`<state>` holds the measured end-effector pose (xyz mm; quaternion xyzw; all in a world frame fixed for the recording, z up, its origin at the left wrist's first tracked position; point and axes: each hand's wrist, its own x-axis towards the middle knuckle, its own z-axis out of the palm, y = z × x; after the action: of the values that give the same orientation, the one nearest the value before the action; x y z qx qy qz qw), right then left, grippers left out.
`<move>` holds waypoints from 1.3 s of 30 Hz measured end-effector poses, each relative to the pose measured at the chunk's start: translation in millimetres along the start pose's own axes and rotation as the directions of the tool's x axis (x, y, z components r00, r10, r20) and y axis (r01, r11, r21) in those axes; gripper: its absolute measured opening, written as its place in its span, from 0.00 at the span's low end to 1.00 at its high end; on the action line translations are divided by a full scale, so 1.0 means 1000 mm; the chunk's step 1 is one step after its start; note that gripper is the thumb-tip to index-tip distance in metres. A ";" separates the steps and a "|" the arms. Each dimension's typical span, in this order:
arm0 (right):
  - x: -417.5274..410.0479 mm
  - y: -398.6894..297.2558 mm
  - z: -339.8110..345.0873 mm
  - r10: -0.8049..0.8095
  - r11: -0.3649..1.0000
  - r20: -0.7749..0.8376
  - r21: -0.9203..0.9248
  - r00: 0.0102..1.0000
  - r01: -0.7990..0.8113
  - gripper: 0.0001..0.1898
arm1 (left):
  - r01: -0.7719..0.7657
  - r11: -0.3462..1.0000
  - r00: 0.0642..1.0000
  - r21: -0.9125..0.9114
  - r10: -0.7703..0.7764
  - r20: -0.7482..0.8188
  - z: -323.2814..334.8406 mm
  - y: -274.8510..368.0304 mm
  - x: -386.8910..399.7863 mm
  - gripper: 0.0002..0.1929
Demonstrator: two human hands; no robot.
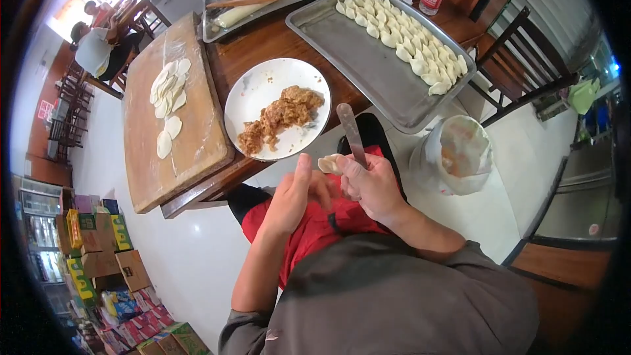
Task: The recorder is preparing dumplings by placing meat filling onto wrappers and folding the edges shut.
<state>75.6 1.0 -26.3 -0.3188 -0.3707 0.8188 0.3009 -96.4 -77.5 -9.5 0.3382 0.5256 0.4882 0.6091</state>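
A folded dumpling (329, 163) is pinched in my right hand (369, 182), which also grips a flat filling spatula (351, 130) pointing up and away. Just left of the dumpling, my left hand (296, 192) has its thumb raised and its fingers apart, holding nothing. Beyond both hands, a white plate (246, 84) bears brown minced filling (283, 116). Round dough wrappers (170, 86) lie loosely piled on a wooden board (148, 167) at the left. To the right, a metal tray (355, 52) carries rows of shaped dumplings (406, 42) along its far right side.
A second tray (212, 34) at the back holds a long dough roll (266, 2) and a rolling pin (241, 1) under plastic film. A lined bin (419, 162) stands on the floor at right, near a wooden chair (527, 54). Stacked boxes (98, 251) and seated people (93, 47) are at left.
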 end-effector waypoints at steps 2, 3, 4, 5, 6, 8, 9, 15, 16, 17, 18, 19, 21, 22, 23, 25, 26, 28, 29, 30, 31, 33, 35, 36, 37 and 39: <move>-0.001 -0.004 0.000 0.031 0.998 0.043 0.056 0.999 -0.033 0.16 | -0.106 0.991 0.987 0.078 0.114 -0.116 0.000 -0.013 0.006 0.34; -0.002 -0.005 0.000 0.057 0.992 0.087 0.110 0.995 -0.066 0.17 | -0.201 0.965 0.947 0.167 0.235 -0.217 0.002 -0.018 0.007 0.31; -0.002 -0.002 -0.001 0.062 0.991 0.091 0.114 0.994 -0.072 0.17 | -0.196 0.966 0.947 0.170 0.231 -0.223 0.012 -0.018 0.009 0.31; -0.002 0.002 -0.002 0.067 0.995 0.071 0.066 0.995 -0.072 0.17 | -0.274 0.961 0.937 0.045 0.277 -0.215 0.026 -0.015 0.014 0.28; -0.002 0.003 -0.002 0.072 0.997 0.052 0.018 0.996 -0.073 0.18 | -0.345 0.935 0.922 -0.080 0.322 -0.214 0.034 -0.013 0.018 0.25; -0.003 -0.001 0.000 0.074 0.997 0.034 -0.041 0.997 -0.072 0.19 | -0.301 0.930 0.951 -0.210 0.276 -0.143 0.034 -0.011 0.022 0.26; -0.004 -0.004 0.000 0.068 0.992 0.011 -0.105 0.998 -0.067 0.20 | -0.246 0.908 0.969 -0.338 0.240 -0.060 0.035 -0.010 0.025 0.27; -0.015 -0.018 -0.007 -0.347 0.805 -0.008 -0.515 0.938 0.294 0.14 | -0.211 0.793 0.977 -0.572 0.179 -0.114 0.046 -0.010 0.041 0.29; -0.013 -0.013 -0.012 -0.352 0.803 -0.019 -0.520 0.936 0.292 0.14 | -0.174 0.766 0.984 -0.619 0.121 -0.127 0.052 -0.008 0.043 0.28; -0.007 -0.003 -0.018 -0.509 0.702 0.086 -0.535 0.856 0.471 0.12 | -0.136 0.735 0.989 -0.664 0.062 -0.134 0.058 -0.007 0.047 0.28; -0.004 0.001 -0.022 -0.640 0.566 0.195 -0.535 0.743 0.627 0.13 | -0.123 0.730 0.992 -0.672 0.062 -0.114 0.061 -0.010 0.049 0.28; -0.005 -0.003 -0.023 -0.645 0.554 0.187 -0.554 0.741 0.622 0.13 | -0.097 0.679 0.995 -0.728 0.039 -0.097 0.063 -0.014 0.050 0.28; -0.005 -0.014 -0.027 -0.659 0.352 0.277 -0.709 0.700 0.612 0.16 | -0.058 0.651 0.998 -0.756 0.028 -0.053 0.073 -0.009 0.048 0.29; -0.005 -0.023 -0.028 -0.666 0.233 0.300 -0.787 0.684 0.571 0.17 | -0.063 0.655 0.998 -0.753 0.044 -0.045 0.078 -0.008 0.049 0.30; -0.007 -0.034 -0.035 -0.670 0.214 0.294 -0.803 0.682 0.557 0.17 | -0.068 0.658 0.997 -0.750 0.059 -0.039 0.084 -0.007 0.052 0.30; -0.005 -0.052 -0.046 -0.639 0.033 0.385 -0.851 0.666 0.524 0.15 | -0.032 0.670 0.999 -0.741 0.023 -0.021 0.096 0.004 0.055 0.30; -0.003 -0.058 -0.054 -0.668 0.019 0.398 -0.836 0.629 0.549 0.12 | -0.009 0.688 0.999 -0.726 -0.017 -0.028 0.102 0.007 0.057 0.31; -0.002 -0.079 -0.066 -0.622 -0.057 0.438 -0.852 0.649 0.521 0.11 | -0.008 0.694 1.000 -0.720 0.011 -0.001 0.107 0.012 0.061 0.30; -0.001 -0.090 -0.072 -0.574 -0.123 0.471 -0.859 0.670 0.498 0.10 | -0.010 0.705 0.999 -0.709 0.032 0.017 0.109 0.013 0.065 0.30; 0.001 -0.102 -0.075 -0.554 -0.087 0.474 -0.851 0.685 0.518 0.10 | -0.022 0.683 0.999 -0.731 0.051 0.018 0.112 0.012 0.068 0.29; 0.006 -0.114 -0.083 -0.547 -0.097 0.477 -0.852 0.687 0.514 0.10 | -0.022 0.674 0.998 -0.739 0.055 0.021 0.113 0.010 0.070 0.29; 0.021 -0.138 -0.103 -0.499 -0.135 0.513 -0.842 0.698 0.523 0.09 | 0.012 0.710 0.998 -0.704 0.031 0.048 0.110 0.008 0.070 0.28; 0.038 -0.161 -0.128 -0.421 -0.127 0.502 -0.857 0.755 0.499 0.08 | 0.028 0.725 0.997 -0.688 0.028 0.070 0.098 0.003 0.059 0.26; 0.047 -0.169 -0.139 -0.347 -0.111 0.486 -0.871 0.802 0.479 0.07 | -0.022 0.786 0.994 -0.618 0.085 0.073 0.087 -0.001 0.050 0.24; 0.055 -0.175 -0.151 -0.341 -0.113 0.488 -0.870 0.804 0.480 0.07 | -0.073 0.838 0.987 -0.541 0.139 0.082 0.076 -0.004 0.043 0.23; 0.071 -0.182 -0.167 -0.212 -0.187 0.486 -0.872 0.848 0.453 0.06 | -0.167 0.903 0.986 -0.396 0.162 -0.047 0.043 -0.005 0.026 0.21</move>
<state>202.8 220.7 10.4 -0.2539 -0.9361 0.1964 0.1438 -53.8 -50.3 -12.6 0.2467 0.3887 0.6368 0.6184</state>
